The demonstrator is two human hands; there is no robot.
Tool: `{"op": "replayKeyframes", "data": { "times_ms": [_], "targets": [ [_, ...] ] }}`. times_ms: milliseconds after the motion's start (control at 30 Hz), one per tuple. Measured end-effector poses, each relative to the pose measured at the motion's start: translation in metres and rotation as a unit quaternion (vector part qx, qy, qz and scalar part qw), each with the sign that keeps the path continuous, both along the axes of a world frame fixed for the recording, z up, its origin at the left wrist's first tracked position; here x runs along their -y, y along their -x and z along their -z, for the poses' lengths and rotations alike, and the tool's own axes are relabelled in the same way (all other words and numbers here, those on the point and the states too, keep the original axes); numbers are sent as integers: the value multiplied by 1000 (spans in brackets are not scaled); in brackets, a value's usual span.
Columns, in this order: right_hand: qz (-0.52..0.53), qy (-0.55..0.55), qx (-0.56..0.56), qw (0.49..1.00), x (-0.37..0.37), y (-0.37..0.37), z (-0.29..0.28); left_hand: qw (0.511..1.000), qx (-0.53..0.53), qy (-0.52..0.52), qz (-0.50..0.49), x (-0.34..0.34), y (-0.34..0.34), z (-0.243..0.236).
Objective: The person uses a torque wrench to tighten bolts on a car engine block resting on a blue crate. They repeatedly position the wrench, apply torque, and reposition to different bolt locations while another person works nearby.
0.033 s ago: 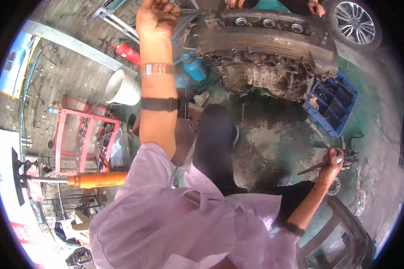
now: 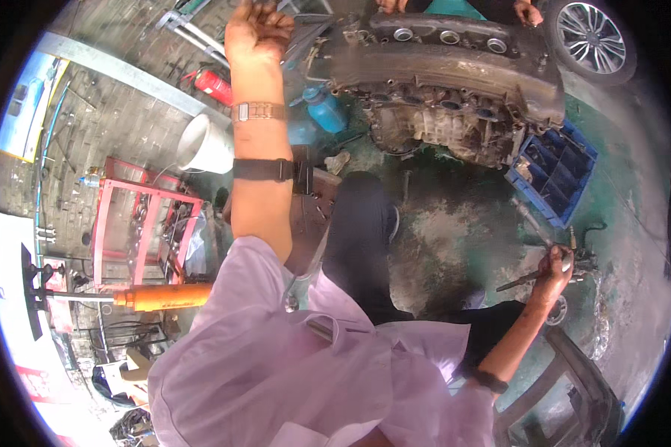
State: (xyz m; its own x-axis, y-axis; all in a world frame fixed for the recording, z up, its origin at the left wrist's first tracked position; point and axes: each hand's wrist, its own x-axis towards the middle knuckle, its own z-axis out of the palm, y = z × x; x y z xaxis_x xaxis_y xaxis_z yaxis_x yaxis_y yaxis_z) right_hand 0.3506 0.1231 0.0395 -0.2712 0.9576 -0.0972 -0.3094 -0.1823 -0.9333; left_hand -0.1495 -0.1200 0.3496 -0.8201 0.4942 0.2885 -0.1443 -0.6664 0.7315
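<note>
My left hand (image 2: pixel 257 33) is stretched far forward, fingers curled into a fist, at the left end of a grimy engine block (image 2: pixel 455 82) lying on the floor. I cannot make out anything inside the fist. A metal watch and a dark band sit on that forearm. My right hand (image 2: pixel 553 272) is low at the right, closed around a thin dark metal tool (image 2: pixel 518 281) whose tip points left over the stained green floor. My dark-trousered leg runs between the two arms.
Another person's hands (image 2: pixel 525 11) rest on the engine's far side. A blue crate (image 2: pixel 555 171) lies right of the engine, a car wheel (image 2: pixel 589 33) beyond. A blue bottle (image 2: pixel 326 110), white bucket (image 2: pixel 205 145), red extinguisher (image 2: pixel 215 87), pink rack (image 2: pixel 145 223) and orange jack handle (image 2: pixel 164 296) stand left.
</note>
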Motion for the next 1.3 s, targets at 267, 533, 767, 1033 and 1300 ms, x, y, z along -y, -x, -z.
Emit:
{"op": "replayKeyframes", "data": {
  "times_ms": [267,533,767,1033,1300],
  "targets": [
    [-48,-42,72,995,-2,4,1,966,206,-5,-158,53,26,79],
    [-24,-6,81,996,1,5,1,957,127,153,-213,107,38,100],
    [14,-1,107,994,-5,-5,11,823,-27,291,-487,291,102,3],
    [48,-60,199,977,-20,-12,44,623,-210,305,-689,383,65,-130],
    [24,-23,151,988,-27,-13,49,312,-275,372,-830,353,44,-219]
  ]
}}
